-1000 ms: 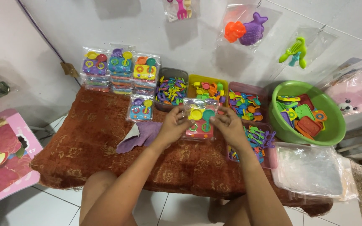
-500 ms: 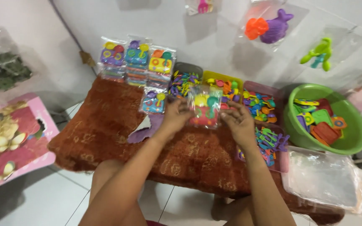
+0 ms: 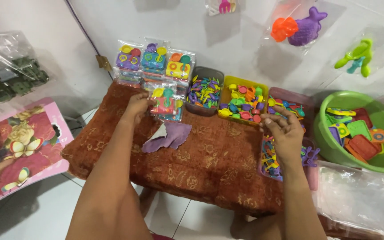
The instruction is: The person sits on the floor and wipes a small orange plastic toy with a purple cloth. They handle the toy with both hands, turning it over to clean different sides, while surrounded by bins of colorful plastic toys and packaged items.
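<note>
1. Gripping w/ left hand (image 3: pixel 139 106): clear packet of small toys (image 3: pixel 166 103), pinched at its left edge, held just above table, near the stacked packets at back. Right hand (image 3: pixel 285 131): fingers curled, raised over the trays at right; can't tell if anything pinched between the fingertips.
2. Low table w/ rust-brown patterned cloth (image 3: pixel 210 164), filling mid-frame, white tiled floor below.
3. Green round basin (image 3: pixel 381 160) at far right, holding flat plastic pieces in red, purple, yellow.
4. Pink flowered stool (image 3: pixel 18 151) at left, apart from table.
5. Clear plastic bags (image 3: pixel 361 200) heaped at lower right, beside basin.
6. Three trays along back edge: grey tray (image 3: pixel 206 91) w/ mixed pieces, yellow tray (image 3: pixel 242 101) w/ spoons etc., pink tray (image 3: pixel 287 104) next to it, just beyond right hand.
7. Stacked packets (image 3: pixel 154 62) at back left, against wall.
8. Purple cloth (image 3: pixel 170 135) on table, just below the held packet.
9. Bagged toys hung on wall: orange-purple one (image 3: pixel 296 26), green one (image 3: pixel 358 55).
</note>
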